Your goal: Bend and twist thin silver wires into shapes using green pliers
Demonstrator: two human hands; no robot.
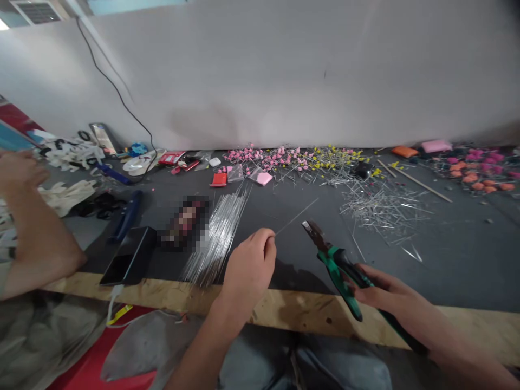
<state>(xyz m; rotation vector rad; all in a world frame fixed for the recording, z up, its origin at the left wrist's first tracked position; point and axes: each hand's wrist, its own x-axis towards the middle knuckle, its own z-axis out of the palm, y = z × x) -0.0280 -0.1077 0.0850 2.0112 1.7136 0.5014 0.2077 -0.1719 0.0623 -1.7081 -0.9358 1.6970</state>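
My left hand [252, 261] is closed around a thin metal wire [298, 214], whose free end sticks out up and to the right. In my right hand [390, 295] is a pair of pliers [333, 260] with green and black handles, its jaws pointing up and left toward the wire but apart from it. Left of my left hand lies a bundle of long straight wires [221, 233]. A loose heap of short cut wires [379, 206] is spread beyond the pliers, to the right.
Along the wall lie pink-tipped stems [280, 157], yellow-tipped stems [337, 157] and orange ones [471, 176]. A phone [125, 260] with a white cable and a blue stapler-like tool [127, 216] sit left. Another person's arm [36, 233] rests at the far left.
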